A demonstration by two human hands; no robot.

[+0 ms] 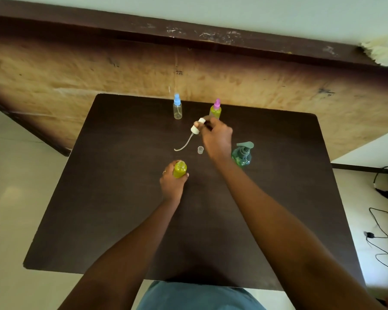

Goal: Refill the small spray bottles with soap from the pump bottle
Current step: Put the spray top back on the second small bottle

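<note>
Spray bottle (179, 169), uncapped and full of green soap, sits in the left hand's (171, 184) grip at mid-table. The right hand (217, 137) pinches a white sprayer (197, 126) beyond it. Pump bottle (242, 155) stands right on the dark table (121, 209); wooden board (76, 70) behind, pale floor (9, 198), cables (381, 233) right.

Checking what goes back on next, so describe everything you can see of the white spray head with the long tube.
The white spray head looks like plastic: a stubby white cap with a thin, pale dip tube curving down and to the left. It is off any bottle, tilted, over the middle of the dark table. The right hand pinches it by the cap; whether the tube's tip touches the table is unclear.
</note>
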